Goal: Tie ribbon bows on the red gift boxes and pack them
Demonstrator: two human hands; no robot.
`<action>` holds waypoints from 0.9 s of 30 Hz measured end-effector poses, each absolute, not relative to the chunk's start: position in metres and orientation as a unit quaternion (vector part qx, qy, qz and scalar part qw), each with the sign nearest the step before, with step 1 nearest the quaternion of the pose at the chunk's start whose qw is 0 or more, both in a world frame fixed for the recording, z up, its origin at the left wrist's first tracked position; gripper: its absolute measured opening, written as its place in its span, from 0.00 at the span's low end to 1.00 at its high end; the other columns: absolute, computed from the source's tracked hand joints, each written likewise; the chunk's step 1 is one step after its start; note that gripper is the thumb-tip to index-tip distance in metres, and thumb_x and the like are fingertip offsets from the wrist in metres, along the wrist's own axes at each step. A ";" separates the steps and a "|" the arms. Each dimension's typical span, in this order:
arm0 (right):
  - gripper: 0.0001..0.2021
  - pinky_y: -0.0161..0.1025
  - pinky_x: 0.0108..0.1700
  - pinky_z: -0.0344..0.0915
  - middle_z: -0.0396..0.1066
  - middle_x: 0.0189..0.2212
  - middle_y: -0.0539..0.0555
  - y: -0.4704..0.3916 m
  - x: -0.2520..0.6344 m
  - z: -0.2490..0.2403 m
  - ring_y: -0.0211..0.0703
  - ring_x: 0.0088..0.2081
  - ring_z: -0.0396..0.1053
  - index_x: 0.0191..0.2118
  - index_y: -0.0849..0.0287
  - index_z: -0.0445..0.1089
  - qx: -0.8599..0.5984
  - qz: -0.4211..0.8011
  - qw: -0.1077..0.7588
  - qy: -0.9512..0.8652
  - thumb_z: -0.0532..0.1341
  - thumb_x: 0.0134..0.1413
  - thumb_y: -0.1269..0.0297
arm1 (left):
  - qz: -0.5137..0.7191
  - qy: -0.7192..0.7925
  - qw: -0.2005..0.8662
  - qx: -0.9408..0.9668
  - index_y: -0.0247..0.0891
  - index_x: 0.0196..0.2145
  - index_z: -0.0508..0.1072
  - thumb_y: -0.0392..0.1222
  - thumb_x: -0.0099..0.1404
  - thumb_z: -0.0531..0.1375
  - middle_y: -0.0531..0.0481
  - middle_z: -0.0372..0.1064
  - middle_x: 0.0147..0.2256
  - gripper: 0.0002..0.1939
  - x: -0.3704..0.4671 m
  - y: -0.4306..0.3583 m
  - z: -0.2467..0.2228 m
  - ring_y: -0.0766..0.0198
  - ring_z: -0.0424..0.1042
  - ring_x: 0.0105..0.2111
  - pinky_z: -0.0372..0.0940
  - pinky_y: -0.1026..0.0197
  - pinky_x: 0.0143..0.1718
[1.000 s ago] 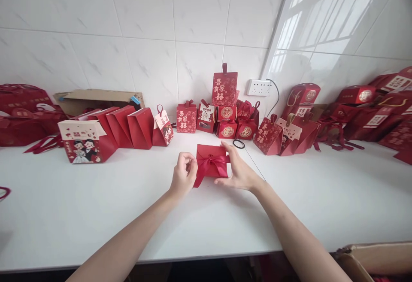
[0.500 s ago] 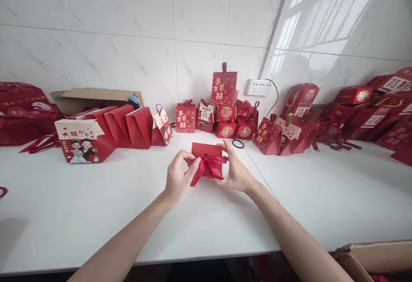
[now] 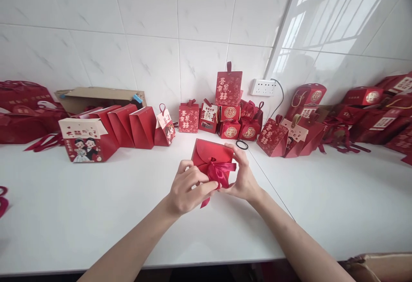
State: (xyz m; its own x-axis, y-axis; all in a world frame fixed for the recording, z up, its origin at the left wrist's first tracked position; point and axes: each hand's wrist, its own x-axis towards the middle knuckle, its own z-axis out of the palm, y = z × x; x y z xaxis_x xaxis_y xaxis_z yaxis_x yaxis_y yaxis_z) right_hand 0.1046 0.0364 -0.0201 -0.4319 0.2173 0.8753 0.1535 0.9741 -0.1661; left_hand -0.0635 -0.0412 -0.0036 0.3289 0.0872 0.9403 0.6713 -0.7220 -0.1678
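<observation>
A small red gift box (image 3: 206, 148) with a rounded front flap is between my hands at the middle of the white table, its front tilted toward me. A shiny crimson ribbon (image 3: 219, 171) is tied in a bow on its front, and one tail hangs below the box. My left hand (image 3: 189, 187) pinches the lower part of the bow between thumb and fingers, partly covering it. My right hand (image 3: 243, 179) grips the box by its right side, thumb low and fingers along the upper right edge.
Red gift boxes (image 3: 141, 127) stand in a row at the left before a cardboard box (image 3: 106, 93). More boxes (image 3: 229, 88) are stacked at the wall, others (image 3: 273, 136) to the right. A black ring (image 3: 242, 144) lies behind my right hand. A power strip (image 3: 263, 87) is on the wall.
My left hand has moved right and down from the bow's left loop to its lower part. The box's front now tilts up more. The view has shifted slightly.
</observation>
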 end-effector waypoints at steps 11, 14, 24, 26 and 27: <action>0.31 0.54 0.48 0.64 0.63 0.47 0.60 0.038 0.109 -0.006 0.54 0.48 0.64 0.52 0.54 0.55 -0.241 0.347 0.539 -0.729 0.61 0.44 0.47 | -0.631 -0.598 -0.127 -0.478 0.38 0.24 0.63 0.48 0.58 0.57 0.55 0.62 0.21 0.12 -0.100 0.003 -0.023 0.67 0.62 0.23 0.58 0.66 0.26; 0.23 0.51 0.44 0.67 0.69 0.39 0.57 0.031 0.104 0.012 0.50 0.41 0.69 0.43 0.56 0.61 -0.267 0.682 0.420 -0.536 0.50 0.53 0.42 | -0.596 -0.605 -0.148 -0.507 0.38 0.23 0.65 0.46 0.54 0.59 0.55 0.61 0.20 0.10 -0.106 0.010 -0.032 0.67 0.60 0.21 0.56 0.66 0.23; 0.24 0.49 0.40 0.72 0.70 0.31 0.57 0.009 0.095 0.056 0.46 0.36 0.72 0.39 0.59 0.63 -0.219 0.821 0.261 -0.459 0.46 0.55 0.42 | -0.543 -0.618 -0.128 -0.553 0.39 0.24 0.66 0.45 0.53 0.58 0.54 0.66 0.21 0.07 -0.110 0.001 -0.032 0.64 0.64 0.23 0.58 0.64 0.25; 0.24 0.51 0.40 0.72 0.70 0.32 0.58 0.006 0.113 0.062 0.47 0.36 0.72 0.39 0.59 0.63 -0.259 0.771 0.295 -0.501 0.46 0.55 0.41 | -0.540 -0.625 -0.119 -0.552 0.39 0.22 0.65 0.45 0.53 0.57 0.55 0.64 0.19 0.08 -0.112 0.002 -0.032 0.65 0.64 0.22 0.58 0.65 0.25; 0.24 0.52 0.40 0.72 0.70 0.33 0.58 0.004 0.128 0.065 0.48 0.37 0.72 0.40 0.58 0.63 -0.283 0.734 0.323 -0.525 0.47 0.54 0.41 | -0.538 -0.627 -0.118 -0.551 0.39 0.21 0.65 0.45 0.53 0.57 0.55 0.63 0.18 0.09 -0.113 0.002 -0.032 0.65 0.63 0.21 0.57 0.65 0.25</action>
